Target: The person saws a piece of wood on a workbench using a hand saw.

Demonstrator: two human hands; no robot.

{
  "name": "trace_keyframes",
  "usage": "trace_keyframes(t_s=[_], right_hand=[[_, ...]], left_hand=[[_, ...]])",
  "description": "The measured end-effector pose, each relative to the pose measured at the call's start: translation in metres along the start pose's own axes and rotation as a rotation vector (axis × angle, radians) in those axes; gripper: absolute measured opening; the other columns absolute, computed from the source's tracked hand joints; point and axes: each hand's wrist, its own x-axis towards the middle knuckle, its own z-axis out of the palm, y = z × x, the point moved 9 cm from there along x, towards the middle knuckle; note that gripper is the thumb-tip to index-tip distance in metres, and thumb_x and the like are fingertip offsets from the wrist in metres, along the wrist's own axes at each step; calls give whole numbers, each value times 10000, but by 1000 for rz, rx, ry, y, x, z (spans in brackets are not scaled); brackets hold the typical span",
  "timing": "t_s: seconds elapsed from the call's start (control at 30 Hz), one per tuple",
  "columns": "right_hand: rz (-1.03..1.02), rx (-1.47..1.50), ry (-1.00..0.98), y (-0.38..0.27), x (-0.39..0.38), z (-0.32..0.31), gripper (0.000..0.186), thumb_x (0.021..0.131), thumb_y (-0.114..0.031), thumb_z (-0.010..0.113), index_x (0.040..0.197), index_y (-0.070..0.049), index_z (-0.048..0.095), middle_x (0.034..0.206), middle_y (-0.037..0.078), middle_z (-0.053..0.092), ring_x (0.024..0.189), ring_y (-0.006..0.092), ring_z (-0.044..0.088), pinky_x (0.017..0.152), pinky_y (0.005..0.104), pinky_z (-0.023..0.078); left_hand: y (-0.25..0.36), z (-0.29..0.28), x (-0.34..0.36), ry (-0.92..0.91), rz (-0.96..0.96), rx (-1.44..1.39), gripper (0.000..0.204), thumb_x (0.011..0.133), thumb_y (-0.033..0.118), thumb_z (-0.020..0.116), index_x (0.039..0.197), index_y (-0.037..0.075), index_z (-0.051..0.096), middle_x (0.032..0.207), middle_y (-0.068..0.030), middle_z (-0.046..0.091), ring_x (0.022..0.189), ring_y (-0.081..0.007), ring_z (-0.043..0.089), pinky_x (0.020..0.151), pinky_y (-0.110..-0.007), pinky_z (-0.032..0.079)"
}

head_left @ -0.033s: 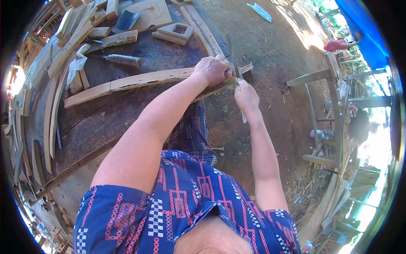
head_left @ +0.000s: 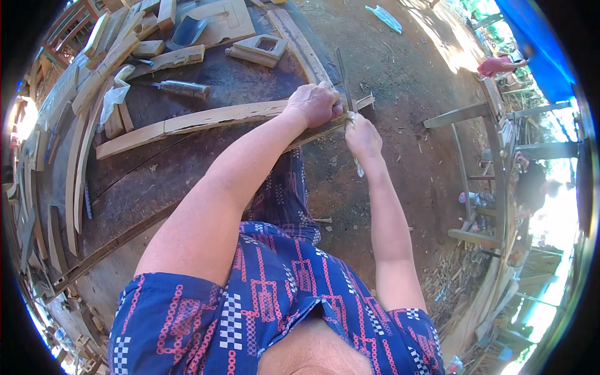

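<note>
My right hand (head_left: 363,136) is closed around the grip of a handsaw (head_left: 343,72). Its thin, narrow blade runs away from me across the end of a long, slightly curved wooden strip (head_left: 215,117). A pale part of the tool shows below the hand. Close to the blade's left side, my left hand (head_left: 317,105) is closed over the strip and presses it at the workbench's (head_left: 134,194) right edge. The strip's short end (head_left: 365,100) sticks out past the blade. Fingers hide how deep the blade sits in the wood.
On the bench lie a chisel (head_left: 183,89), a wooden block with an oval hole (head_left: 258,48), a flat board (head_left: 219,22) and several stacked offcuts (head_left: 119,47). A wooden frame (head_left: 494,131) stands at the right. A person in red (head_left: 498,65) is in the far right background.
My right hand has shifted slightly forward and away from me, the saw with it. My left hand and the wooden strip stay where they were.
</note>
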Motion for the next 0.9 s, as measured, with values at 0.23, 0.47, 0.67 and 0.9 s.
trace_keyframes(t_s=[0.23, 0.47, 0.67, 0.9], right_hand=[[76, -8, -125, 3, -97, -2, 247, 905, -286, 480, 960, -56, 552, 831, 235, 644, 814, 410, 627, 712, 523, 478], [-5, -3, -65, -4, -35, -5, 270, 912, -289, 461, 967, -44, 562, 873, 227, 649, 828, 416, 623, 727, 520, 477], [34, -31, -62, -7, -16, -1, 292, 917, -300, 446, 964, -40, 571, 893, 240, 645, 849, 419, 619, 752, 519, 471], [129, 3, -196, 12, -103, -5, 299, 929, -326, 438, 947, -44, 534, 842, 232, 644, 812, 422, 618, 721, 532, 457]], left_hand=[[-12, -13, -13, 13, -36, 15, 321, 887, 329, 469, 921, 55, 634, 966, -214, 612, 871, -364, 643, 779, -444, 509], [-8, -12, -9, -9, -38, 25, 322, 888, 329, 469, 901, 56, 641, 979, -221, 613, 871, -370, 644, 766, -446, 514], [-6, -9, -7, 9, -12, 11, 324, 887, 331, 468, 902, 59, 643, 951, -223, 615, 871, -370, 645, 765, -447, 515], [-12, -15, -10, -1, -54, 38, 319, 874, 326, 476, 893, 57, 647, 939, -216, 614, 856, -365, 649, 757, -446, 520]])
